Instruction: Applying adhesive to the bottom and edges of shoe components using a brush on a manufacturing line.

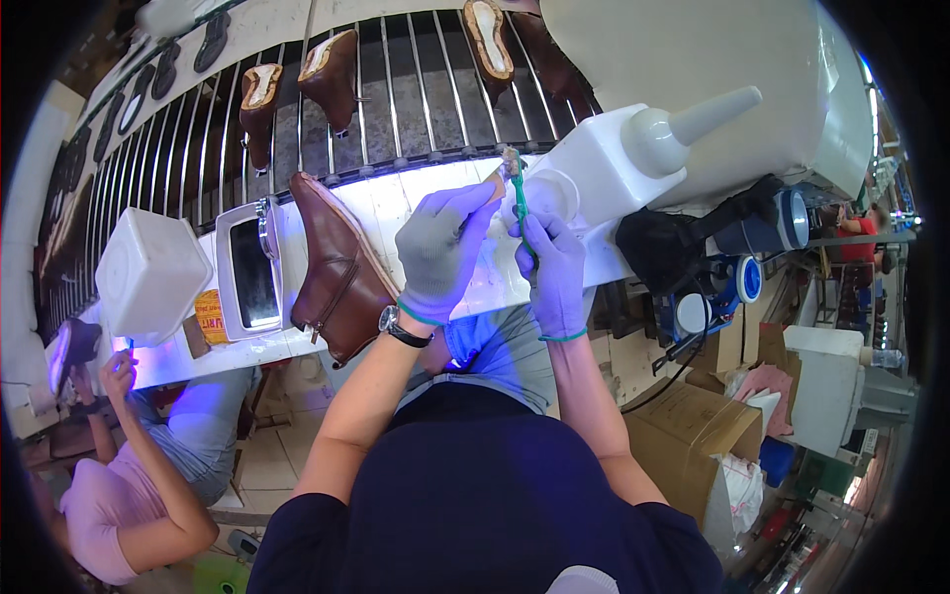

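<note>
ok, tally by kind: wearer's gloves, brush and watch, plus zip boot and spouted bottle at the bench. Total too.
Pale grey knit gloves: 2
Green-handled brush: 1
Dark-strapped round wristwatch: 1
Brown leather zip boot: 1
White plastic spouted bottle: 1
Total: 6

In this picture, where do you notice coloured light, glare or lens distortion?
Head view: blue-violet light tints the gloved left hand and right hand, with glare on the white tabletop between them; head view: the metal rack bends toward the left rim.
</note>
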Tool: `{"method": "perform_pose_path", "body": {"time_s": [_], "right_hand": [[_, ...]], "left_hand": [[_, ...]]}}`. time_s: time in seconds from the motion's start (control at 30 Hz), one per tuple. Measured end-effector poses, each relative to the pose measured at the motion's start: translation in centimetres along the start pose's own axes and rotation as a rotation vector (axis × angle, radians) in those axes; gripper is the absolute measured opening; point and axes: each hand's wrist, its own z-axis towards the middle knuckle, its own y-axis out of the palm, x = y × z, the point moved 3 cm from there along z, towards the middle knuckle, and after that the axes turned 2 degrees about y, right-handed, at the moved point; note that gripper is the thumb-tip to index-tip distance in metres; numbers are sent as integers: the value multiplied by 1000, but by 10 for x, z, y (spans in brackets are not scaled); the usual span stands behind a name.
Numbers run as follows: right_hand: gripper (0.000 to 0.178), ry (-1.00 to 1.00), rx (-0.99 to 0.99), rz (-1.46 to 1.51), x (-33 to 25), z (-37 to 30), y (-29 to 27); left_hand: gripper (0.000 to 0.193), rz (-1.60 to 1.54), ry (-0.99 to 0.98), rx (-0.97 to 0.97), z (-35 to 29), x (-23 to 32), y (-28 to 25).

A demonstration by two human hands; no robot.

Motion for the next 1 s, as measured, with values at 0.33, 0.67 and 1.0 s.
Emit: {"method": "perform_pose_path", "body": {"time_s": [0.33, 0.67, 1.0], "right_hand": [[14, -343, 90, -472, 5, -8, 9], [20, -229, 0, -661, 7, -16, 2], [18, 25, -65, -224, -10, -6, -21]], "left_hand": [[21, 70, 109, 3, -5, 3, 5], [21, -100, -102, 24, 7, -13, -6], [20, -3, 34, 63, 11, -11, -7]]}}
